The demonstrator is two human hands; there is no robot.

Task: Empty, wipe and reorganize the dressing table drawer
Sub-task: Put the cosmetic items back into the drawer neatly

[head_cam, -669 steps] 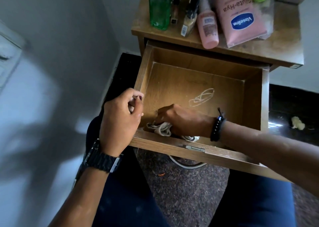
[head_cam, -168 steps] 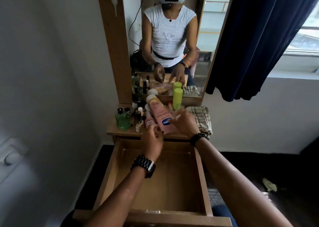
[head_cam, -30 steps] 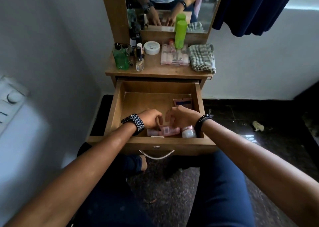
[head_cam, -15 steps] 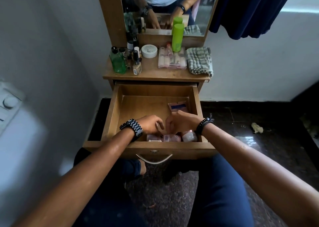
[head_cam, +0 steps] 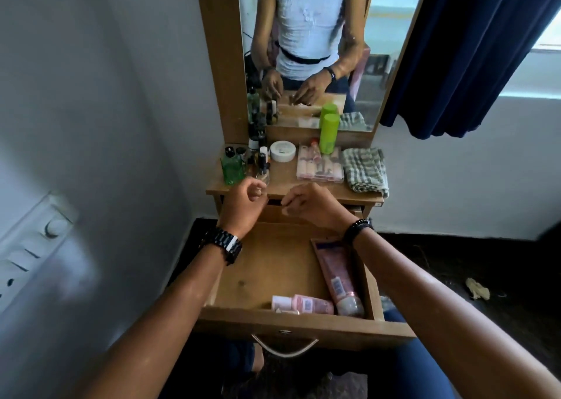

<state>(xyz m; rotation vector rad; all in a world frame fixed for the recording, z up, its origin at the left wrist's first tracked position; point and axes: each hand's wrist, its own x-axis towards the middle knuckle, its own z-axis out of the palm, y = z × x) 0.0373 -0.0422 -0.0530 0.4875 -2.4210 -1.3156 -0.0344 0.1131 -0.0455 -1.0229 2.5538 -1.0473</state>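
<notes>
Grey-walled corner, dressing table under a mirror. Drawer pulled out toward me; pink tube lies along its right wall, pink bottle at the front. I have both arms stretched over it. Left hand loosely curled, right hand palm-down, fingers slack, both holding nothing, at the tabletop's front edge. Green bottle, checked cloth sit on top.

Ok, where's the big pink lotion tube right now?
Head view: the pink lotion tube lies inside the open drawer along its right wall, cap toward the front, beside the small pink bottle.
</notes>
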